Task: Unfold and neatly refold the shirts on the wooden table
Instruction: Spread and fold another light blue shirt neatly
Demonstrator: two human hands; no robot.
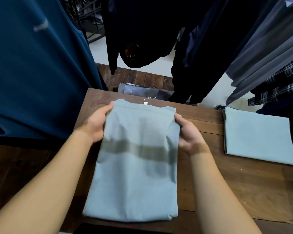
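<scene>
A pale blue shirt (135,168) lies lengthwise on the wooden table (235,188), folded into a long panel with a blurred grey band across its middle. My left hand (96,123) grips its far left edge, thumb over the cloth. My right hand (189,132) grips the far right edge the same way. A small white tag (146,100) sticks out past the far end. A second pale blue shirt (259,135) lies folded flat at the table's right side, apart from both hands.
Hanging clothes crowd the table: a teal shirt (35,70) at left, black garments (142,31) ahead, grey and plaid ones (269,68) at right. Dark packaged items (139,90) sit just beyond the far edge. Bare wood shows between the two shirts.
</scene>
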